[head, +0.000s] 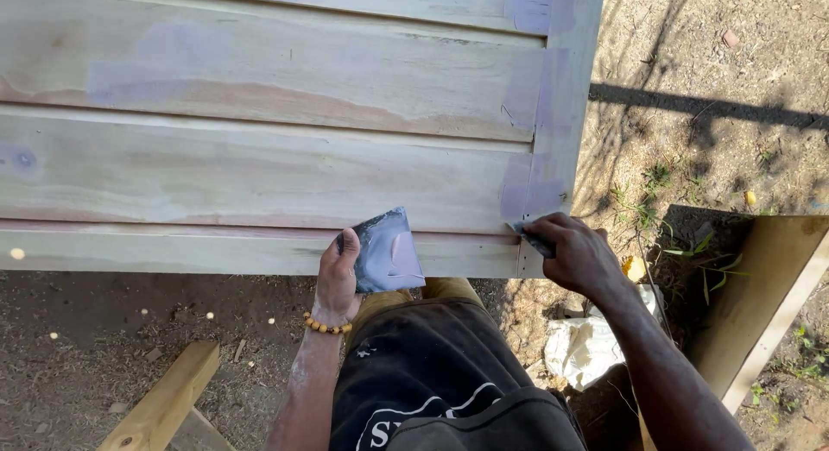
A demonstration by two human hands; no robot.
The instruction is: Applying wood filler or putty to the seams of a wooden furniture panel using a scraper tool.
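Two bare hands work at the near edge of a slatted wooden panel (259,166), which lies flat and carries pale purple filler patches.

Right hand (577,254): the grip is closed around the handle of a small putty knife (528,237). The blade points away from the grip toward the person's left and meets the panel at its near right corner, where the vertical frame strip (561,114) joins the lowest slat. The largest filler patch lies directly beyond the blade tip, up along that strip.

Left hand (338,274): the grip is closed on the lower left edge of a flat filler board (389,251), thumb on top, fingers hidden beneath. The board is smeared grey-purple and tilted, and its far corner overlaps the near edge of the panel.

Key relation: the board lies to the left of the right-hand grip, near but not touching the knife. The slats run left to right, so their long axis lies across the person's body. The knife blade follows roughly this same axis. The right hand is the nearer one to the filled corner.

Beyond the right forearm, a crumpled white bag (587,347) rests on the ground.
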